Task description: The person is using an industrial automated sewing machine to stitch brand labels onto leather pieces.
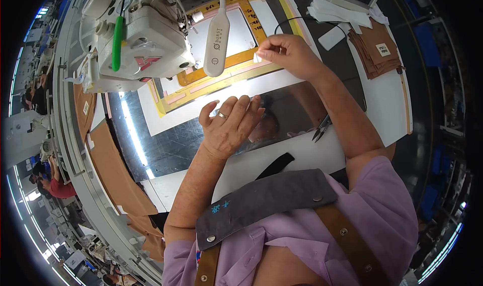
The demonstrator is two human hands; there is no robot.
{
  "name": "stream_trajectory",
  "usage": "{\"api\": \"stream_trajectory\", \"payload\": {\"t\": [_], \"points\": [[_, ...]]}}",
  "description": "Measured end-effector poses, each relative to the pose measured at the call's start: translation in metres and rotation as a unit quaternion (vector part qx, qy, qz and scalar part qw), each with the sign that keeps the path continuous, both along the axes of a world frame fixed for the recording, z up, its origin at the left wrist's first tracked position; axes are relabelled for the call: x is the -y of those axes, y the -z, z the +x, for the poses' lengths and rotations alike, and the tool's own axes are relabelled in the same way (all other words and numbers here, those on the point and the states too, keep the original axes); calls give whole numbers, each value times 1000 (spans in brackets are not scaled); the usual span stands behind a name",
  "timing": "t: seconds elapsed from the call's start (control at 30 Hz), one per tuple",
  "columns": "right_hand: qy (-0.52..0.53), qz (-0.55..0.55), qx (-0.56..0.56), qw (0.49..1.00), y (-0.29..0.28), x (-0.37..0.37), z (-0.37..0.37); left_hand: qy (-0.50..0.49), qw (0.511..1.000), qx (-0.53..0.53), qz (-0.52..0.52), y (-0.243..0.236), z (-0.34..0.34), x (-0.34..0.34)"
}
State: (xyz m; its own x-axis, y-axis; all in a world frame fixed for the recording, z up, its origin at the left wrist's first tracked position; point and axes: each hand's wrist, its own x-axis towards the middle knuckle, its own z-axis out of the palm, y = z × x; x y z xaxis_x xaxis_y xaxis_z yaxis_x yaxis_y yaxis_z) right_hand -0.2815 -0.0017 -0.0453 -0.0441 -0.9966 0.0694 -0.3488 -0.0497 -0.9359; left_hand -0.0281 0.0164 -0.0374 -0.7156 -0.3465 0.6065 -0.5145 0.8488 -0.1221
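My left hand, wearing a ring, hovers over the dark, shiny metal plate, fingers loosely curved and apart. Higher up, my right hand has thumb and forefinger pinched beside a small white piece at the lower edge of the orange template frame; whether it holds that piece is unclear. The orange frame lies within a larger yellow frame with pink strips. A white sewing machine with a green-handled tool stands left of the frames, and a white switch unit hangs over them.
Brown fabric pieces lie along the left, with another stack at the right beside white sheets. Snips lie near my right forearm, a black strip near the front edge. Co-workers sit at machines far left.
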Motion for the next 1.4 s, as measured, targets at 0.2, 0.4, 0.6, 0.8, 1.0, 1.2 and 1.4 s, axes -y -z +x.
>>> {"api": "stream_trajectory", "payload": {"t": [0.2, 0.4, 0.6, 0.8, 1.0, 1.2, 1.4], "points": [[-10, -103, -205, 973, 16, 50, -17, 4, 974, 8, 226, 29, 24, 2], [-39, -125, -220, 967, 35, 64, -21, 10, 959, -1, 283, 34, 23, 10], [-59, -123, -233, 963, 36, 62, -25, 13, 951, -4, 308, 36, 15, 17], [-53, -140, -240, 959, 37, 62, -22, 30, 951, -25, 307, 25, -13, 47], [-59, -148, -233, 960, 39, 63, -25, 53, 953, -66, 289, 24, -46, 80], [-45, -168, -250, 952, 42, 64, -24, 24, 953, -30, 302, 31, -58, 96], [-30, -166, -265, 949, 40, 63, -21, 4, 948, -20, 319, 41, -59, 95]]}}
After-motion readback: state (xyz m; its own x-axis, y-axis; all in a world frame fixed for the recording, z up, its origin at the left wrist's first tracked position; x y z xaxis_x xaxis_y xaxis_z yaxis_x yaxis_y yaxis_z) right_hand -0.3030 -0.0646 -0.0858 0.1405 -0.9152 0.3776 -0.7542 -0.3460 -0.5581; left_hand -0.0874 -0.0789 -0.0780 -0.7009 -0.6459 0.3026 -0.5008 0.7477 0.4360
